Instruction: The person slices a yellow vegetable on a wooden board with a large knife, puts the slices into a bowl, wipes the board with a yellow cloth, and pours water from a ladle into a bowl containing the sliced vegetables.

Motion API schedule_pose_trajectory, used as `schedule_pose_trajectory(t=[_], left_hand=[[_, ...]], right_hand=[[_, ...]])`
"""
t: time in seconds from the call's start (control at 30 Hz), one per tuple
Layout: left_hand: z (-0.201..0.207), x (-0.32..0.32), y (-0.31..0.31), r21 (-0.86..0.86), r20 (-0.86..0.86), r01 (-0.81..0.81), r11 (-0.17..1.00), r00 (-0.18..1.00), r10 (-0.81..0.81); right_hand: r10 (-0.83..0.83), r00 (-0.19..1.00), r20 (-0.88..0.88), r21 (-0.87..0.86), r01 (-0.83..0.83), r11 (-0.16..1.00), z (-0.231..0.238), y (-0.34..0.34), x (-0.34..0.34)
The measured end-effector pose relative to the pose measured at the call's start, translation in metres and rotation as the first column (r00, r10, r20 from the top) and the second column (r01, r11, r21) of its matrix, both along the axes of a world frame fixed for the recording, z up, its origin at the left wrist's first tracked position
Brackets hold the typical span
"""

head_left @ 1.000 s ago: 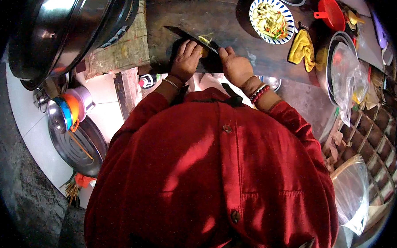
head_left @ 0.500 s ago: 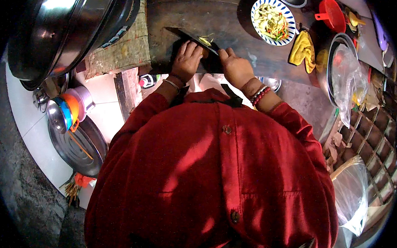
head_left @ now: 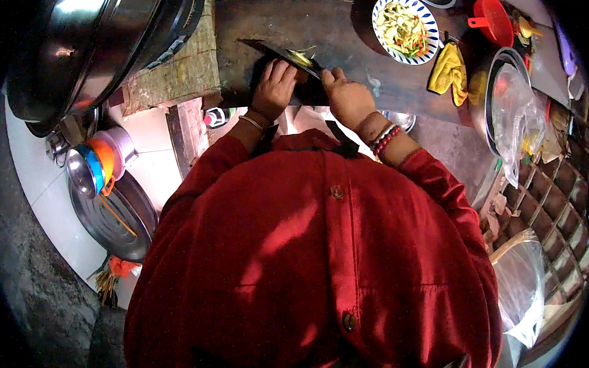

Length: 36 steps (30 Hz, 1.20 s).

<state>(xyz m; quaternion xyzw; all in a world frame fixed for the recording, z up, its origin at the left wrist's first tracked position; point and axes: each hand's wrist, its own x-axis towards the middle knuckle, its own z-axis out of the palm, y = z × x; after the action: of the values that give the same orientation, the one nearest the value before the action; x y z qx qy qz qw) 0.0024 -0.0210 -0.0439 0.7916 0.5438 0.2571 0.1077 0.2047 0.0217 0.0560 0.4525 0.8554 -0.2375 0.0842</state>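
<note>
My right hand (head_left: 348, 98) is closed round the handle end of a dark-bladed kitchen knife (head_left: 280, 52), which lies slantwise over the dark wooden worktop (head_left: 262, 18). My left hand (head_left: 275, 90) is beside the blade on the near side, fingers curled and pressed together. Whatever those fingers hold is hidden in shadow. Thin pale yellow-green vegetable slices (head_left: 304, 57) lie against the far face of the blade. Farther right stands a white plate with a blue-patterned rim (head_left: 377, 40), bearing pale, green and red cut vegetables (head_left: 404, 32).
A yellow cloth (head_left: 450, 74) and a red plastic strainer (head_left: 491, 21) are right of the plate. Beyond them sits a metal basin (head_left: 480, 106) with a clear plastic bag (head_left: 513, 108). Large dark pots (head_left: 96, 50) rise at the left. Colourful bowls (head_left: 101, 162) stand lower left.
More slices show along the far side of the blade than before. Both hands stay in nearly the same place, with the knife shifted very slightly.
</note>
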Motion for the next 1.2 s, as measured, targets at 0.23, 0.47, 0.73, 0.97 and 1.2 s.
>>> schedule_pose_trajectory(t=[0.23,0.47,0.73,0.97,1.2], left_hand=[[0.01,0.008,-0.001,-0.053,0.217,-0.113,0.992,0.969,0.122],[-0.005,-0.003,-0.006,-0.081,0.006,-0.067,0.994,0.998,0.068],[0.0,0.003,-0.003,-0.038,0.156,-0.072,0.997,0.985,0.077],[-0.005,-0.003,-0.006,0.017,0.002,-0.075,0.997,0.997,0.075],[0.005,0.002,0.001,-0.004,0.092,-0.052,0.999,0.994,0.052]], right_hand=[[-0.014,0.986,-0.167,0.042,0.021,0.999,-0.006,0.006,0.011],[0.032,0.999,-0.037,-0.006,-0.032,0.999,0.013,0.001,-0.001],[-0.034,0.991,-0.129,0.038,0.039,0.999,-0.013,0.004,0.008],[0.044,0.998,-0.044,0.007,-0.044,0.999,0.019,0.002,-0.003],[0.001,0.993,-0.118,0.064,0.006,0.998,-0.018,0.006,0.005]])
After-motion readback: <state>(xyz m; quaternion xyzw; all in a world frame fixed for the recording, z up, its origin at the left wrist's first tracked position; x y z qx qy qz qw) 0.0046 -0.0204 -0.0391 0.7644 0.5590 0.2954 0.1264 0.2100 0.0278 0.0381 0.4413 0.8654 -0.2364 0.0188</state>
